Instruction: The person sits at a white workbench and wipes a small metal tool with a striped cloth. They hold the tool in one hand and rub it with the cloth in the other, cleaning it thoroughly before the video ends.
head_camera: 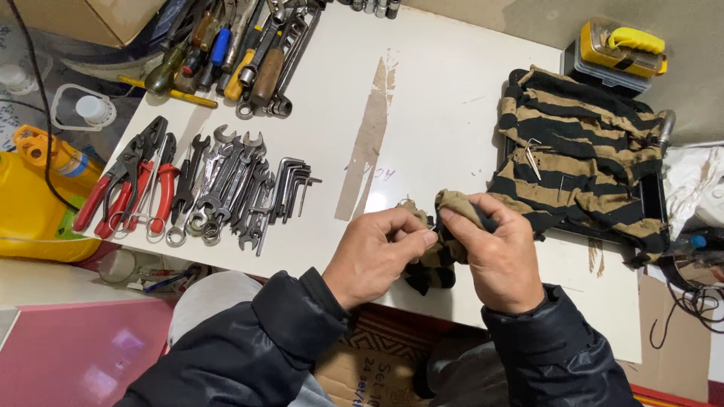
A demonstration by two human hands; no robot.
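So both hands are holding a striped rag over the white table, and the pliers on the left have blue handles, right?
Not quite: the head view shows the pliers have red handles. The rest holds: left hand and right hand both grip the striped rag over the white table.

White table [437, 113], wrenches [226, 188], pliers [132, 185], striped cloth [581, 151]

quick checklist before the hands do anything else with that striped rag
1. Both hands on the rag: ok. Left hand and right hand pinch the small tan-and-black striped rag.
2. What is inside the rag: cannot tell, cloth covers it.
3. Grey open-end wrenches laid in a row: ok.
4. Red-handled pliers apart from the hands: ok.
5. Large striped cloth flat on the white table: ok.
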